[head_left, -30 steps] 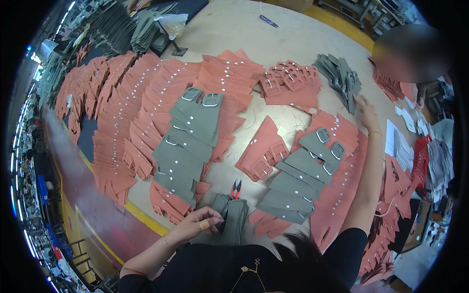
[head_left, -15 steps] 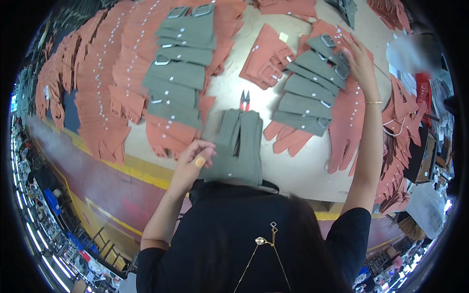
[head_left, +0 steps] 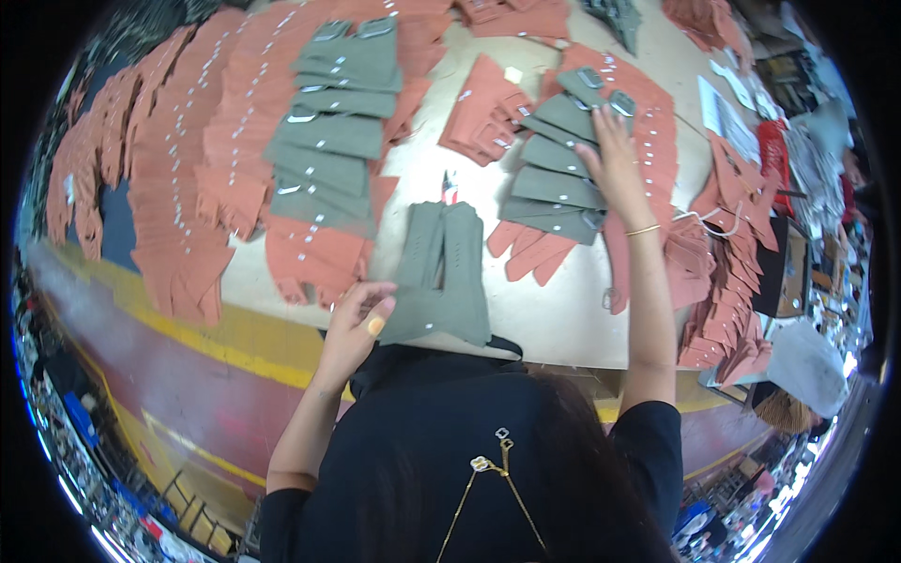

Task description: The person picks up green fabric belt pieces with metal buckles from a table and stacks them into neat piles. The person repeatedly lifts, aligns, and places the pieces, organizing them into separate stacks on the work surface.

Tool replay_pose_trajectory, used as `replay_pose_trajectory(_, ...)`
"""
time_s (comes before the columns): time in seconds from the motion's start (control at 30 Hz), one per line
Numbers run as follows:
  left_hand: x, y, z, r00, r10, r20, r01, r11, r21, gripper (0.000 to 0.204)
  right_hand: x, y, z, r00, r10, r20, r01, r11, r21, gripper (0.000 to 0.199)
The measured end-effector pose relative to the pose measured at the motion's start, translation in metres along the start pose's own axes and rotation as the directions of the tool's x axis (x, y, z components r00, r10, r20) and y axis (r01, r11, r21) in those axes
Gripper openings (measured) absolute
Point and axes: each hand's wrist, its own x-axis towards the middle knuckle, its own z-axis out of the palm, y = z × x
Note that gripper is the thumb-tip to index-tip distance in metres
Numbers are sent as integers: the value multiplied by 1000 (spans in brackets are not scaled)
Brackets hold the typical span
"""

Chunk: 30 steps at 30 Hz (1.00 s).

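A stack of green cloth pieces (head_left: 455, 314), with a long slit down its middle, lies at the table's near edge. Beside its left edge is my left hand (head_left: 357, 319), fingers loosely bent and apart, with a round yellow patch on the thumb. Nothing shows in its grasp. My right hand (head_left: 615, 164) lies with outstretched fingers over the right edge of a fanned pile of green cloth pieces with buckles (head_left: 563, 183). Its fingertips reach a buckle at the pile's far end. Cutters with red handles (head_left: 450, 192) lie just beyond the slit stack.
Another fanned green pile (head_left: 328, 141) sits left of centre on rust-coloured cloth. Long rows of rust-coloured pieces (head_left: 178, 169) cover the table's left side. Rust-coloured buckled pieces (head_left: 483, 117) lie at mid-table, with more loose pieces (head_left: 727, 310) at the right edge.
My right hand has come down and left from beyond the right pile onto its edge. My left hand stays beside the slit stack. The whole view has shifted slightly.
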Motion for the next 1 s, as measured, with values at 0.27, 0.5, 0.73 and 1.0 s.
replay_pose_trajectory(0.27, 5, 6, -4, 999, 37, 39, -38, 998, 40, 24, -23, -17, -9, 997, 64, -49, -55, 985, 166, 82)
replay_pose_trajectory(0.5, 7, 6, -3, 998, 8, 66, -17, 989, 145, 23, -32, -23, -12, 993, 116, -19, -109, 972, 210, 91)
replay_pose_trajectory(0.73, 10, 6, -3, 996, 1, 86, -14, 988, 153, 23, -38, -30, -7, 967, 243, -83, -188, 891, 412, 106)
replay_pose_trajectory(1.0, 9, 11, 0, 996, -20, 84, 10, 993, 120, 25, -41, -30, -11, 981, 148, -126, -127, 979, 158, 63)
